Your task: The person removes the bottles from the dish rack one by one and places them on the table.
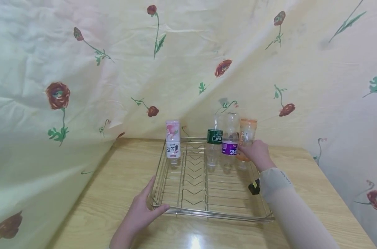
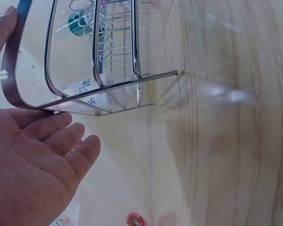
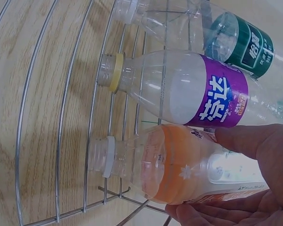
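Standing neck-down in a shiny wire rack, four plastic bottles line its far end. The rack is a shallow tray of thin, rounded metal bars, with zigzag wires along its middle, set on a pale worktop with streaky wood grain. Beyond the rack hangs a creased, cream cloth printed with red flowers.

Inside the rack at its left side is a white-and-pink bottle; toward its right side come a clear green-labelled bottle, a clear purple-labelled bottle with a yellow neck ring, and, nearest the rack's right edge, an orange-patterned bottle with a white one.

Of the hands, the right hand grasps the orange-patterned bottle between thumb and fingers. The left hand is spread loosely at the rack's near left corner, fingers relaxed.
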The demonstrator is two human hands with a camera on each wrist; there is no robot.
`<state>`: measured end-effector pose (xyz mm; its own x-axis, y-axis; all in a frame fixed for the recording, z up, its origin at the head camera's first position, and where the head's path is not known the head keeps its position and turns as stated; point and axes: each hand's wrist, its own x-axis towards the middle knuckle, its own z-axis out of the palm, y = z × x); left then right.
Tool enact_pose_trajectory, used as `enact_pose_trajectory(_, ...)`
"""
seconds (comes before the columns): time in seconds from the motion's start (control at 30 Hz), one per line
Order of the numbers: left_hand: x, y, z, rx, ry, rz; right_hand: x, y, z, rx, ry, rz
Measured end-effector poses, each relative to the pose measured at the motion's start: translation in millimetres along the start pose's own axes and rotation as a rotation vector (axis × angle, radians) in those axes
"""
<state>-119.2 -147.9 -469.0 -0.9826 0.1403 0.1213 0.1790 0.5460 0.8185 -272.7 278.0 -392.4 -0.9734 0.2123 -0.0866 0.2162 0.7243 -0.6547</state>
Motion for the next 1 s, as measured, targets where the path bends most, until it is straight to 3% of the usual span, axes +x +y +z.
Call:
enact_pose_trajectory(0.7,-0.4,1.2,0.0,0.006,-0.005,0.005,-6.4,-5,-10,-0.051,0.037,-0.026)
enact_pose_trajectory(1.0,-0.4,2.5,1.2,0.005,-0.002,0.005,-9.7,-3,-15,-0.011,0.032,-0.022)
